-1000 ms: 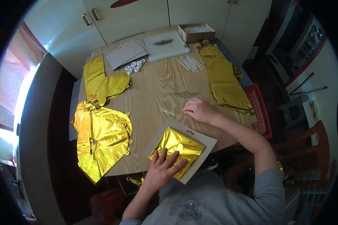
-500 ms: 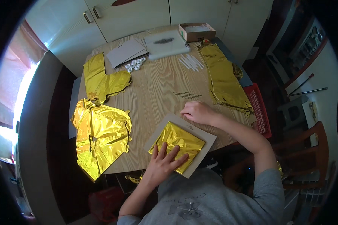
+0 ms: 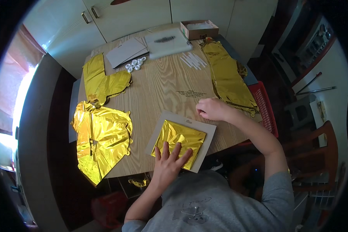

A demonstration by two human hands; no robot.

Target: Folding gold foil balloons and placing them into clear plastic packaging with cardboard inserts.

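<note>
Near the table's front edge lies a grey cardboard backing [image 3: 209, 133] with a hang slot at its far edge. On it rests a folded gold foil balloon [image 3: 183, 136]. My left hand [image 3: 168, 165] lies on the foil's near part, fingers spread. Just beyond the card's far right corner is my right hand [image 3: 212, 109], its fingers curled in a pinch. What they hold, if anything, is hidden. A small block of dark print [image 3: 191, 94] shows past that hand; whether it is on a clear film cannot be told.
Flat gold foil balloons lie at left [image 3: 104, 133], far left [image 3: 100, 79] and right [image 3: 229, 77]. At the back are white rolls [image 3: 135, 64], white sticks [image 3: 193, 60], grey cards [image 3: 125, 52], clear bags [image 3: 168, 44] and a cardboard box [image 3: 199, 31]. A red basket [image 3: 265, 106] stands right.
My right hand has shifted right, farther from the card. The card with the folded foil has turned slightly and moved a little away from me, my left hand still on it.
</note>
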